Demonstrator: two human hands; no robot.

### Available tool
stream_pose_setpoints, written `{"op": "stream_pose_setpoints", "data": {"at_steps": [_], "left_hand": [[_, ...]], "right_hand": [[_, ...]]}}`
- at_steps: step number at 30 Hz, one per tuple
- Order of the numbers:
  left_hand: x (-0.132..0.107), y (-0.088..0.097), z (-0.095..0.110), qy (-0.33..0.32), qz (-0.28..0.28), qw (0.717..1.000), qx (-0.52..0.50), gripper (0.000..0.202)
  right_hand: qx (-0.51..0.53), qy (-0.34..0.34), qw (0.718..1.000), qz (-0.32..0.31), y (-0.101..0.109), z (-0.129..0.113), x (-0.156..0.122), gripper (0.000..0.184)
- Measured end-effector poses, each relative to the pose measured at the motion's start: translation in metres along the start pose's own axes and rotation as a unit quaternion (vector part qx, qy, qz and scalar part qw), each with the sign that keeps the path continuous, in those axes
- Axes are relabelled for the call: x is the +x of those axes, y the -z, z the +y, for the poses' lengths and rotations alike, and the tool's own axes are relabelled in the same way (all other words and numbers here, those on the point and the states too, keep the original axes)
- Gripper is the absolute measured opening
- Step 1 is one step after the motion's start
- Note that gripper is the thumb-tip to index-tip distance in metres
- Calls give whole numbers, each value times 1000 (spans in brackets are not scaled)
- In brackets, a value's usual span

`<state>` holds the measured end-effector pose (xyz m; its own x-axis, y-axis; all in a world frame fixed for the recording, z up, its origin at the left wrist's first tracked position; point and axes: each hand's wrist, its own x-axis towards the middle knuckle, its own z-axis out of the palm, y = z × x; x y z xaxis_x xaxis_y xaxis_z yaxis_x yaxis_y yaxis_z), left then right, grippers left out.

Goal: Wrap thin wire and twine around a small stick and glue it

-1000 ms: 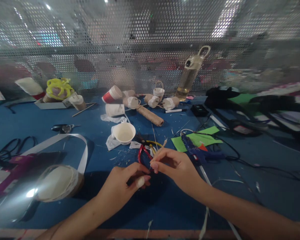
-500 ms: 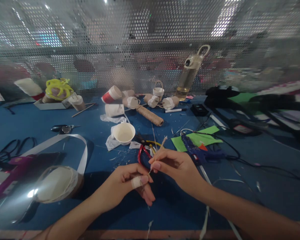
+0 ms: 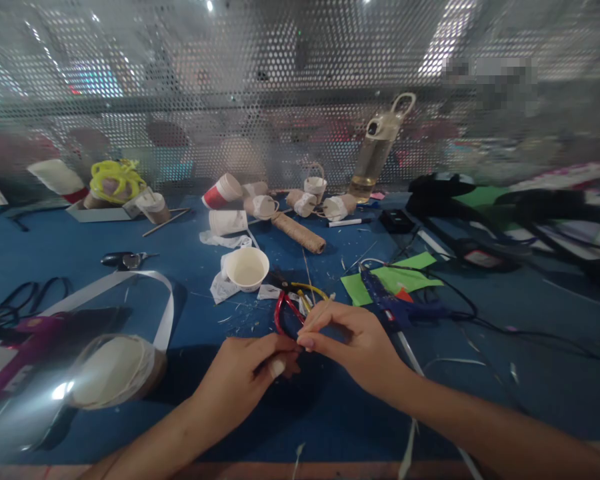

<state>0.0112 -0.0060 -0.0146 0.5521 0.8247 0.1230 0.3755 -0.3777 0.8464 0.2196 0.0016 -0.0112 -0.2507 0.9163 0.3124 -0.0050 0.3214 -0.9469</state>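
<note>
My right hand (image 3: pixel 353 337) pinches a short, thin piece of twine (image 3: pixel 323 311) between thumb and fingertips, its frayed end pointing up and away. Against those fingertips, my left hand (image 3: pixel 253 367) is closed with curled fingers at the strand's lower end; the exact grip is hidden. A pale bandage or tape (image 3: pixel 277 367) wraps the left thumb. Just beyond the hands lie red-handled pliers (image 3: pixel 281 313) and a yellow-handled tool (image 3: pixel 313 288). A white paper cup (image 3: pixel 247 269) stands to their left. The blue glue gun (image 3: pixel 390 300) lies right of my right hand.
A twine-wrapped cup (image 3: pixel 113 370) rests at left beside white ribbon (image 3: pixel 167 313). Farther back are a twine roll (image 3: pixel 299 232), small wrapped cups (image 3: pixel 303 202) and a water bottle (image 3: pixel 375 157) against a perforated metal screen (image 3: pixel 260 87). Green paper (image 3: pixel 360 287) lies under the glue gun's cord.
My left hand has turned over and its fingers have curled in, coming up against the right fingertips. The right hand has tilted slightly, and the twine now slants lower.
</note>
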Motion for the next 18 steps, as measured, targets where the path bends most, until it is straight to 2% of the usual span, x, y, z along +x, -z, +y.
{"op": "stream_pose_setpoints", "data": {"at_steps": [2,6,13,18], "left_hand": [[1,1,3,47,-21,994,-93,15],[3,2,7,111,-38,963,-244,16],[3,3,4,139,-92,888,-428,11],[3,4,6,155,-130,852,-483,12]], "right_hand": [[11,-2,1000,-3,1,1,0,12],[20,8,1000,-21,3,0,1,9],[50,11,998,-46,5,-1,1,9],[86,4,995,-54,4,-4,0,10]]}}
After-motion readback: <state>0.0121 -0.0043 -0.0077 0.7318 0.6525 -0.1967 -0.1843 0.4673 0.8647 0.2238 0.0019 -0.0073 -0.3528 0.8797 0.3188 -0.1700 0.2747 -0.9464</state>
